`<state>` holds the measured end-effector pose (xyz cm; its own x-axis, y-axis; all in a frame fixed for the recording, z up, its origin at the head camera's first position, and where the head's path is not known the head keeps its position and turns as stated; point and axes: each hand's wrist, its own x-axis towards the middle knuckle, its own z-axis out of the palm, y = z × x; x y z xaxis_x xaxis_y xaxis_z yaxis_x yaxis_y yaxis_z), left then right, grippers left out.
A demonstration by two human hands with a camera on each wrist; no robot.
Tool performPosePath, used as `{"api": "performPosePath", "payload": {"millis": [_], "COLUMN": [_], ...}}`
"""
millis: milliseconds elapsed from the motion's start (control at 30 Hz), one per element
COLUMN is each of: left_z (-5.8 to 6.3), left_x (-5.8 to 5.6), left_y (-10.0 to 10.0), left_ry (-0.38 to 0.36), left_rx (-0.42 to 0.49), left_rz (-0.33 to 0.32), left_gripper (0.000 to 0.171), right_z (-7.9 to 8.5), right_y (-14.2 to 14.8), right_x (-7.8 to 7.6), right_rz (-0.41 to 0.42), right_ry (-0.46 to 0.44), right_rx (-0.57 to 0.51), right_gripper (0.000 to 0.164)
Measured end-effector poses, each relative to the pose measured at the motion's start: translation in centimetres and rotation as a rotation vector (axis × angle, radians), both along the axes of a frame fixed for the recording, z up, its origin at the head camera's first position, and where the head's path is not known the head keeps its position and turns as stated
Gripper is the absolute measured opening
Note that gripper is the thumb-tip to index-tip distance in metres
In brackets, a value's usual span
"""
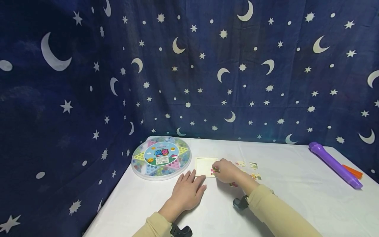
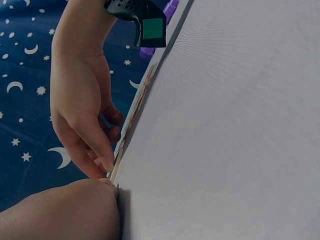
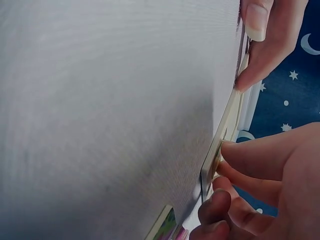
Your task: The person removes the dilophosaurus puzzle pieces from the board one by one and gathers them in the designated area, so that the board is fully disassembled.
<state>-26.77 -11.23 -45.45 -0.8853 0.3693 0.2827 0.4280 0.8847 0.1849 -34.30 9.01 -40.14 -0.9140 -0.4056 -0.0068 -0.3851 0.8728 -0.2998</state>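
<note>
A shallow cream puzzle tray [image 1: 204,167] lies on the white table. At its lower right corner my right hand [image 1: 227,171] pinches a small jigsaw piece [image 1: 213,171] with pink and green print, partly hidden by the fingers. In the right wrist view, that thumb and finger meet at the tray edge [image 3: 230,117]. My left hand [image 1: 188,192] lies palm down with its fingers spread, the fingertips at the tray's lower left corner. Right of the right hand lie several loose jigsaw pieces [image 1: 253,165], and one pink piece [image 1: 233,185] is partly covered by the right wrist.
A round Chinese checkers box [image 1: 161,154] full of marbles stands left of the tray. Toward the right table edge lie a purple stick [image 1: 334,164] and an orange object [image 1: 353,171]. A dark blue curtain [image 1: 207,65] with moons and stars hangs behind the table.
</note>
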Motion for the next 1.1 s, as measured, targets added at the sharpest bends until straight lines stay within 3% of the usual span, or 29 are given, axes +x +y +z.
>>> {"api": "performPosePath", "payload": {"millis": [400, 633, 1100], "left_z": [0.0, -0.1, 0.1], "left_x": [0.1, 0.0, 0.1], "left_y": [0.2, 0.2, 0.0], "left_ry": [-0.001, 0.019, 0.006], "left_rx": [-0.004, 0.007, -0.012], "left_rz": [-0.004, -0.014, 0.002], "left_gripper": [0.046, 0.045, 0.045], "right_z": [-0.3, -0.4, -0.4], "right_y": [0.3, 0.6, 1.2], "right_x": [-0.2, -0.2, 0.0], "right_rz": [-0.034, -0.097, -0.089], "right_ry": [0.031, 0.021, 0.023], "right_rx": [-0.060, -0.141, -0.241], "right_gripper": [0.034, 0.036, 0.027]}}
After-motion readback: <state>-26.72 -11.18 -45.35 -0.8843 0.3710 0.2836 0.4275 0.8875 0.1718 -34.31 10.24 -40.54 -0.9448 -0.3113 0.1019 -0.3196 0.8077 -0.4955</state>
